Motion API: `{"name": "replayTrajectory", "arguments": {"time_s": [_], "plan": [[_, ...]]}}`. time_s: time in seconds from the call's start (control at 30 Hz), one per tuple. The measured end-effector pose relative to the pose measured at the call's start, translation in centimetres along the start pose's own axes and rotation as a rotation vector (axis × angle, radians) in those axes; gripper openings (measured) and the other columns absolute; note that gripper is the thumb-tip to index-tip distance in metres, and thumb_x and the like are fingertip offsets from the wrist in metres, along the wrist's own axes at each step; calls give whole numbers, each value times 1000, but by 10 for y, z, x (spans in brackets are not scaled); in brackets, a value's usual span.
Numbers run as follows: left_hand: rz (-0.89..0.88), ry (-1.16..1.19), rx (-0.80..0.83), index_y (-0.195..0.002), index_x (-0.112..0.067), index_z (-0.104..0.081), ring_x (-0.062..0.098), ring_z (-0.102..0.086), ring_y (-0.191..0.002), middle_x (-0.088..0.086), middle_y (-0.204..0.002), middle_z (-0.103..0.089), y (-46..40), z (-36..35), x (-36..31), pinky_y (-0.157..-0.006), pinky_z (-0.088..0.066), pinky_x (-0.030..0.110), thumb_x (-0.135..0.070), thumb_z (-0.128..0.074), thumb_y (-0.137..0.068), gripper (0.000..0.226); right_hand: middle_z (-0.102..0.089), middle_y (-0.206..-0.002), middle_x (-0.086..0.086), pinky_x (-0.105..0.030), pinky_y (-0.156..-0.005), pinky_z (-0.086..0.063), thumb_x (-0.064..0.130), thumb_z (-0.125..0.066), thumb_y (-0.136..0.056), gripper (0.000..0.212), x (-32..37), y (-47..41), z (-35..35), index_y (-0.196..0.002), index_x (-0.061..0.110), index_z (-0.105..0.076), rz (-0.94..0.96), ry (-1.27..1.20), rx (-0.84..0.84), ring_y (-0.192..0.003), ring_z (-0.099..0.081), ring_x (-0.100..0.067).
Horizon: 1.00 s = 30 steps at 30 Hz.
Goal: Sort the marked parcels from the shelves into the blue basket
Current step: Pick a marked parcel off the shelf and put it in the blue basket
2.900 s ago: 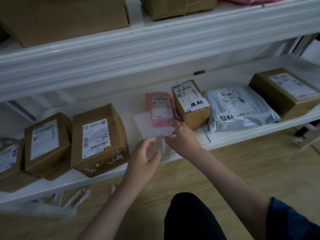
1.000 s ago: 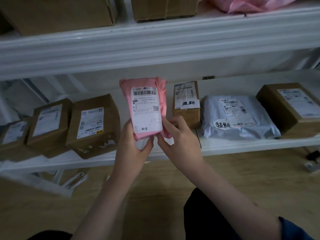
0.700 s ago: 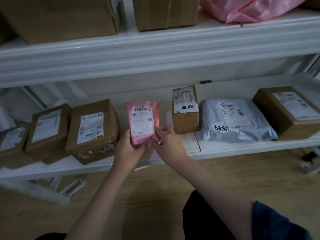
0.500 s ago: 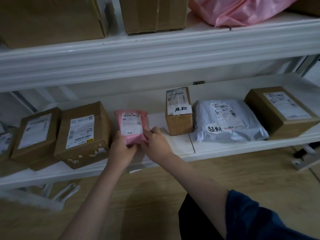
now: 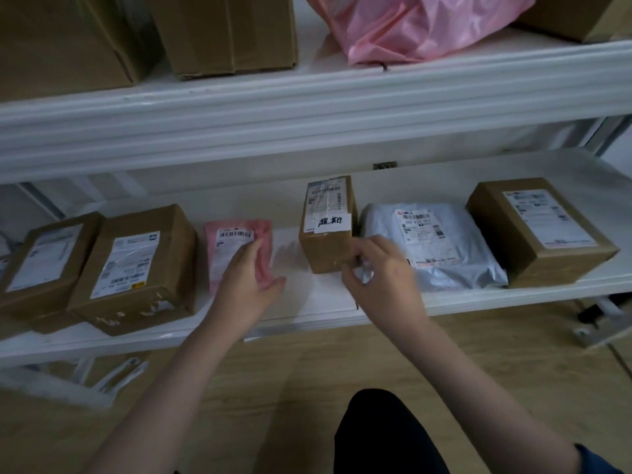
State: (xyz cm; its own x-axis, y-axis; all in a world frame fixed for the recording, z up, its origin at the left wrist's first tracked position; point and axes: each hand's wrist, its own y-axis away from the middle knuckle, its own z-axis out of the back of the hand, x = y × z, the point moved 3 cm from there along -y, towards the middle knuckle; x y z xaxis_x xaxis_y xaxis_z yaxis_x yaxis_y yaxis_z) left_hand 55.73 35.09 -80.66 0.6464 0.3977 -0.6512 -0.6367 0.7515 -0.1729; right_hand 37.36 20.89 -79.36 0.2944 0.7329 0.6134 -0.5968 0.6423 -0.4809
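On the lower shelf (image 5: 478,297) lies a pink mailer (image 5: 263,234) with a barcode label. My left hand (image 5: 248,280) rests flat on its lower half. To its right stands a small brown box (image 5: 325,249) with a white handwritten marker strip. My right hand (image 5: 381,271) is at that box's front right corner, fingers curved and thumb apart, not closed round it. It covers the front left corner of a grey poly bag (image 5: 444,261). No blue basket is in view.
Two brown boxes (image 5: 136,268) (image 5: 41,261) sit left of the pink mailer, and another brown box (image 5: 540,230) is at the far right. The upper shelf holds cardboard boxes (image 5: 229,29) and a pink plastic bag (image 5: 410,22). Wooden floor lies below.
I lowered the pink mailer from in front of me onto the shelf. My right hand let go of it and moved right to the marked small box; my left hand stays on the mailer.
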Motion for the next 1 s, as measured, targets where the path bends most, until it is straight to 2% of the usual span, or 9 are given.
{"name": "replayTrajectory", "arguments": {"time_s": [0.1, 0.23, 0.3, 0.37, 0.47, 0.57, 0.67, 0.8, 1.0], "plan": [[57, 154, 59, -155, -12, -34, 13, -37, -142, -4, -152, -40, -18, -15, -12, -113, -31, 26, -21, -81, -84, 85, -62, -119, -5, -37, -91, -45, 36, -74, -81, 53, -16, -27, 9, -127, 12, -63, -53, 164, 48, -112, -51, -27], [54, 151, 136, -157, -12, -30, 23, -38, -143, 5, -158, -37, -41, -30, -17, -116, -36, 42, -31, -85, -79, 98, -48, -140, -5, -44, -107, -34, 75, -72, -63, 110, -17, -66, -17, -146, 12, -36, -89, 408, 334, -134, -39, -30], [44, 153, 181, -152, -12, -37, 18, -47, -133, 0, -148, -46, -54, -30, -22, -106, -42, 30, -27, -89, -75, 94, -44, -145, -8, -46, -112, -30, 83, -71, -56, 129, -16, -82, -33, -150, 7, -23, -159, 468, 451, -139, -34, -30], [16, 231, 178, -129, -19, -56, 7, -61, -111, -14, -121, -60, -65, -28, -28, -82, -46, 11, -16, -91, -69, 70, -45, -147, -8, -48, -113, -30, 88, -71, -48, 139, -12, -88, -38, -151, 10, -22, -221, 486, 523, -141, -33, -30], [10, 295, 258, -100, -44, -65, -11, -65, -93, -27, -94, -71, -72, -35, -35, -78, -51, 10, -5, -90, -67, 57, -36, -156, -15, -50, -118, -22, 85, -68, -59, 130, -13, -84, -38, -155, 13, -19, -256, 488, 611, -150, -20, -30], [11, 311, 278, -102, -60, -64, -10, -66, -97, -30, -101, -72, -73, -45, -25, -90, -56, 25, -9, -91, -68, 66, -44, -150, -15, -48, -114, -23, 79, -65, -68, 110, -22, -81, -43, -152, 17, -30, -197, 491, 598, -149, -22, -30], [-55, 237, 241, -132, -40, -55, -7, -62, -110, -25, -119, -66, -72, -52, -19, -94, -54, 26, -21, -89, -72, 71, -62, -129, -5, -43, -104, -29, 74, -68, -69, 90, -39, -79, -52, -138, 21, -47, -118, 442, 477, -133, -43, -28], [-196, 232, 62, -135, -24, -52, -21, -49, -118, -32, -124, -55, -49, -45, -40, -96, -40, 5, -1, -78, -79, 67, -66, -120, -1, -39, -98, -29, 58, -72, -72, 69, -45, -62, -49, -130, 23, -55, -33, 293, 298, -120, -53, -26], [-236, 110, -41, -152, -23, -34, 6, -44, -138, -9, -146, -48, 16, -21, -49, -113, -44, 35, -26, -80, -85, 81, -62, -120, 1, -46, -94, -47, 36, -76, -79, 66, -18, -15, -16, -138, 19, -50, 125, 33, 191, -111, -58, -23]]}}
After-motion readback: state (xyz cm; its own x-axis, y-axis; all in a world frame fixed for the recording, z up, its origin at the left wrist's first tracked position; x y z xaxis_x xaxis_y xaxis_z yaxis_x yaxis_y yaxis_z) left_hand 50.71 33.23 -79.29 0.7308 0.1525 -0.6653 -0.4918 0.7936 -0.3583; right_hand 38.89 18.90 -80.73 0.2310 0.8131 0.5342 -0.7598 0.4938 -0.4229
